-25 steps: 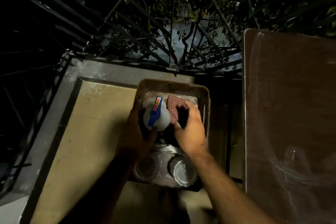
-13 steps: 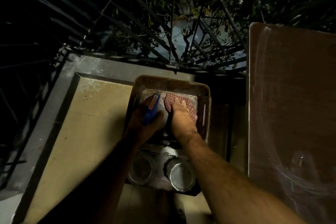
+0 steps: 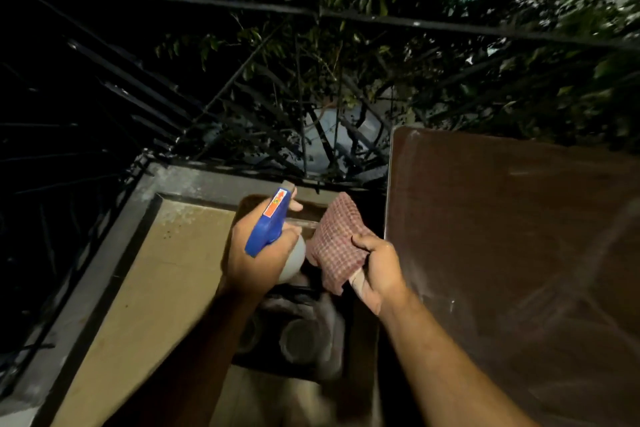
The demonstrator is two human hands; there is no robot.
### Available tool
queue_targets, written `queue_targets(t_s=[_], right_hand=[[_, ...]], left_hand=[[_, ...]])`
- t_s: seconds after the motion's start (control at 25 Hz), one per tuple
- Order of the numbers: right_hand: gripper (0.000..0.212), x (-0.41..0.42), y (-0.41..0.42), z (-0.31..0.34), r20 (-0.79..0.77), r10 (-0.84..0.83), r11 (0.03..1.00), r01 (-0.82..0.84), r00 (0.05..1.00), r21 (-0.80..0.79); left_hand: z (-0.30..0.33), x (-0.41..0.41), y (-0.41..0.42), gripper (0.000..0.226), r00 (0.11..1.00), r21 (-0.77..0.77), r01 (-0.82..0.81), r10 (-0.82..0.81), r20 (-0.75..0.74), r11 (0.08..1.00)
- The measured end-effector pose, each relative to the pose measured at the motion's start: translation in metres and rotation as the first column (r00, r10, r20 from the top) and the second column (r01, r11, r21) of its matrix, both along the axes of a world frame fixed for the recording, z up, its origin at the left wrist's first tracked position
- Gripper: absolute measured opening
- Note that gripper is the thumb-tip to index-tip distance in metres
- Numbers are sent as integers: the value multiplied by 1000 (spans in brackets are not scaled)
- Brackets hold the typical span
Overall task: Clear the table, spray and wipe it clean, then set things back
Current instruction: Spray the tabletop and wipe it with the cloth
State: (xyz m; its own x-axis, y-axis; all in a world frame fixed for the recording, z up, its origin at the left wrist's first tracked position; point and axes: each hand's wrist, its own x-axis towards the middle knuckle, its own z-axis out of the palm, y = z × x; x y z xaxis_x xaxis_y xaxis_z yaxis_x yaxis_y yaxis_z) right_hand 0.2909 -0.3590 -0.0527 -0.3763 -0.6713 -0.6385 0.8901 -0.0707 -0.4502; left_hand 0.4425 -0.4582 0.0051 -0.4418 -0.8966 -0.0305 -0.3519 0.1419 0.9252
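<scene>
Sensibly, the left hand [image 3: 254,262] gripped the spray bottle [image 3: 273,230] and the right hand [image 3: 379,265] the checked cloth [image 3: 334,241], fingers closed, and should swing toward the bare table [image 3: 512,253] at three o'clock, nozzle angled down.

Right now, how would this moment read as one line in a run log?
left hand: holds spray bottle | right hand: holds checked cloth | table: bare, to the right | stage: spray not yet begun

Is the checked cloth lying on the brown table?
No, the right hand holds the cloth up in the air, left of the table.
</scene>
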Motion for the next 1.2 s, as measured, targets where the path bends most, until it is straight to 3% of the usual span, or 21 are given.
queue_targets(t_s=[0.12, 0.2, 0.28, 0.36, 0.44, 0.56, 0.68, 0.88, 1.0, 1.12, 1.16, 1.2], right_hand=[[40, -22, 46, 31, 30, -43, 990, 46, 999, -133], [41, -41, 80, 52, 48, -91, 967, 100, 995, -236], [46, -61, 115, 71, 51, -84, 953, 95, 995, -289], [51, -80, 149, 82, 16, -36, 955, 39, 999, -294], [40, -105, 186, 86, -31, -6, 959, -3, 1000, -284], [40, -145, 234, 75, -48, 5, 983, -14, 999, -183], [43, -185, 272, 48, -97, 30, 999, -28, 995, 20], [30, -229, 320, 21, -365, 60, 922, 89, 929, 377], [38, -249, 348, 22, -640, 349, 785, 159, 685, 598], [60, -264, 380, 24, -691, 586, 652, 261, 424, 712], [64, -266, 389, 24, -716, 636, 650, 300, 289, 699], [64, -268, 397, 24, -711, 699, 658, 319, 77, 682]], left_hand=[[29, -14, 34, 39, 998, 7, -10, 11, -65, 1000], [42, -26, 56, 21, 995, 71, -61, 67, -78, 996], [55, -37, 79, 27, 993, 81, -94, 100, -69, 992], [69, -55, 105, 21, 995, 63, -27, 32, -93, 998], [85, -83, 135, 16, 991, 39, 58, -53, -121, 998], [96, -126, 174, 33, 986, 23, 129, -126, -110, 991], [89, -164, 206, 46, 988, 36, 124, -120, -101, 992], [81, -204, 238, 55, 968, 50, 249, -246, -54, 967], [70, -223, 242, 51, 944, 96, 328, -324, -56, 940], [57, -248, 250, 37, 937, 108, 348, -350, -4, 931], [53, -257, 254, 33, 931, 108, 362, -366, 12, 926], [49, -267, 260, 29, 922, 104, 382, -386, 26, 918]])
